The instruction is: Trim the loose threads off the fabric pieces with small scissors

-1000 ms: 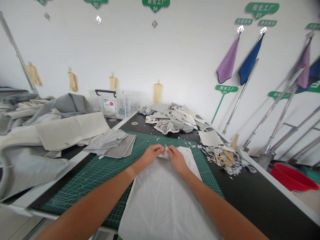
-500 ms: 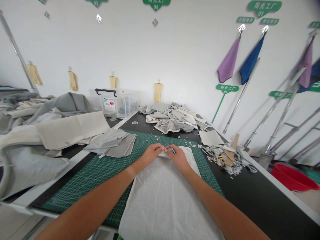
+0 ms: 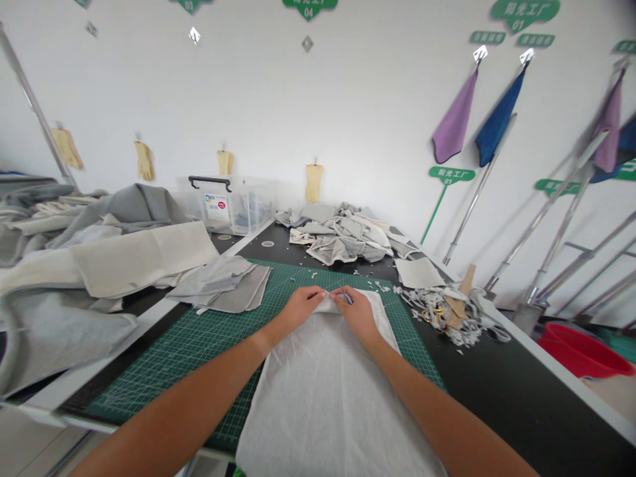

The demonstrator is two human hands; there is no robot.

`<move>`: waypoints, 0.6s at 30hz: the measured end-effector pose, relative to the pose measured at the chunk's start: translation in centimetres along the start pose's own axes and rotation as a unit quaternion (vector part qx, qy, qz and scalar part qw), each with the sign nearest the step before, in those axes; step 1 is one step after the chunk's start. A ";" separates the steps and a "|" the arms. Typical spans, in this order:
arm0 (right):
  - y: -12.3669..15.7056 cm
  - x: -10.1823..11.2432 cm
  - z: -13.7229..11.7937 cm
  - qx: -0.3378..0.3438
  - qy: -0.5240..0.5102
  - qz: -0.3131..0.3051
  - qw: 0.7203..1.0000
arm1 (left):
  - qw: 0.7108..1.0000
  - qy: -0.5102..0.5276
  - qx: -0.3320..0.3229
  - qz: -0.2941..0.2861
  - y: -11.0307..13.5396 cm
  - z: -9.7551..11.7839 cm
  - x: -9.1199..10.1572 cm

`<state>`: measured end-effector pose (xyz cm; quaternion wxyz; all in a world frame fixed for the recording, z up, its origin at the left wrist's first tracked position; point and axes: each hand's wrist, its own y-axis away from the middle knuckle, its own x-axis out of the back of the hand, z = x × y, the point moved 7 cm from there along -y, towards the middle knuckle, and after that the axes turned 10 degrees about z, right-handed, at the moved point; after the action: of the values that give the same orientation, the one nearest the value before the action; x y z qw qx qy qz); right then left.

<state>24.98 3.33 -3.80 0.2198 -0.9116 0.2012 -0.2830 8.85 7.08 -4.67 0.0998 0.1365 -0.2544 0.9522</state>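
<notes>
A pale grey-white cloth (image 3: pixel 328 391) lies lengthwise towards me, over a green cutting mat (image 3: pixel 163 364) with a grid. At its far end, my left hand (image 3: pixel 303 306) pinches the folded edge between thumb and finger. Close beside it, my right hand (image 3: pixel 356 315) has its thumb and finger at the same edge. A slim blue tool (image 3: pixel 348 299) with a thin tip is tucked in the right hand; its exact kind is too small to tell. The two hands' fingertips are almost touching.
Cut grey cloth pieces (image 3: pixel 223 285) lie stacked at the mat's left. Larger fabric (image 3: pixel 144 258) is heaped farther left. Behind the mat is a cloth pile (image 3: pixel 348 232), near a clear plastic box (image 3: pixel 253 205). Scraps and strips (image 3: pixel 447 311) lie right; a red basin (image 3: pixel 583 351) stands beyond.
My right fingers have shifted slightly away from the left fingertips, and the blue tool has turned a little in that hand. The cloth stays in place.
</notes>
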 end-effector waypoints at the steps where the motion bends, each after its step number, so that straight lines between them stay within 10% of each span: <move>1: 0.0 0.1 0.0 -0.002 -0.002 0.006 1.000 | 1.000 -0.002 0.000 -0.002 0.1 0.1 0.0; 18: -0.2 -0.7 0.6 -0.004 -0.034 -0.022 0.999 | 0.999 -0.046 -0.022 0.005 0.5 0.8 -0.1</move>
<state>24.85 4.06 -4.48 0.2164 -0.9257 0.1753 -0.2560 8.97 6.25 -4.31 0.0862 0.1767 -0.2805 0.9395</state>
